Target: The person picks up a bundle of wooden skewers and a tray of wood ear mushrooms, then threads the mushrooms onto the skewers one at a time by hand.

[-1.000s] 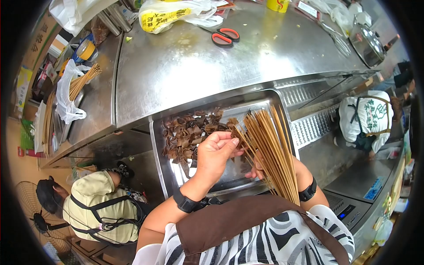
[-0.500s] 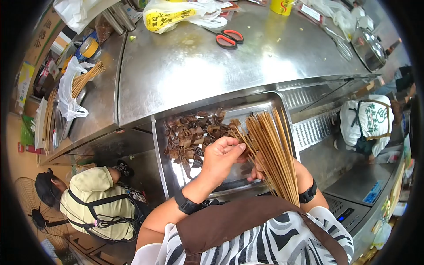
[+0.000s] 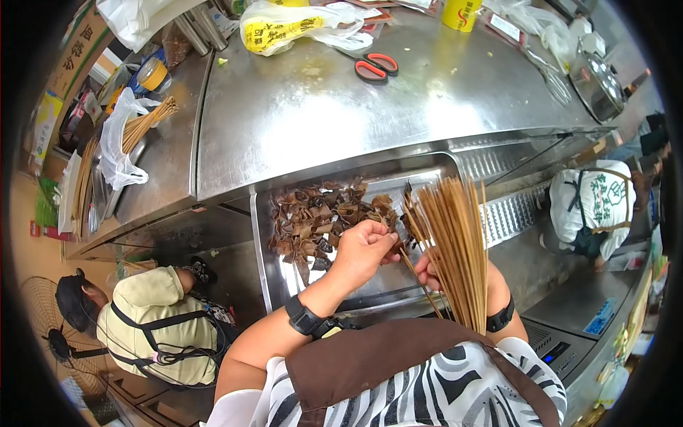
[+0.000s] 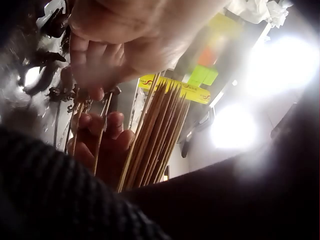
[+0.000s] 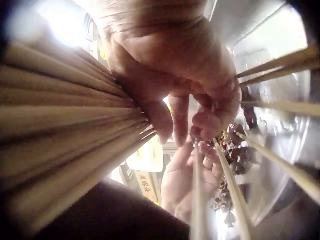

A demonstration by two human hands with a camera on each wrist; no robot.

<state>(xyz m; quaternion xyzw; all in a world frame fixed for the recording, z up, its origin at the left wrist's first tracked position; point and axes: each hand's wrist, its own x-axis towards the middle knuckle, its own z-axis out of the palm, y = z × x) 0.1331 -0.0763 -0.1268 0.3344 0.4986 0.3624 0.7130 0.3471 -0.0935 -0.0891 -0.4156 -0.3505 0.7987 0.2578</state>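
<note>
In the head view, a metal tray (image 3: 260, 245) holds many dark brown curled pieces (image 3: 306, 217). Over it, the left hand (image 3: 363, 249) has thumb and fingertips pinched together at the tip of a single thin skewer (image 3: 420, 285); a small dark piece (image 4: 116, 91) shows at these fingertips in the left wrist view. The right hand (image 3: 429, 274), partly hidden behind a fanned bundle of wooden skewers (image 3: 455, 249), grips them. Dark pieces also sit by the bundle's upper left tips. In the right wrist view the right hand (image 5: 175, 75) is close above the left hand (image 5: 182, 182).
Beyond the tray is a steel counter (image 3: 284, 128) with red-handled scissors (image 3: 376, 67), a plastic bag (image 3: 299, 28), a yellow cup (image 3: 461, 13) and a lidded pot (image 3: 597, 85). More skewers (image 3: 149, 124) lie at left. One person (image 3: 160, 324) is at left, another (image 3: 590, 203) at right.
The skewer bundle has shifted right, away from the left fingers. One skewer now stands apart from it, slanting up to the left fingertips. The view has moved slightly.
</note>
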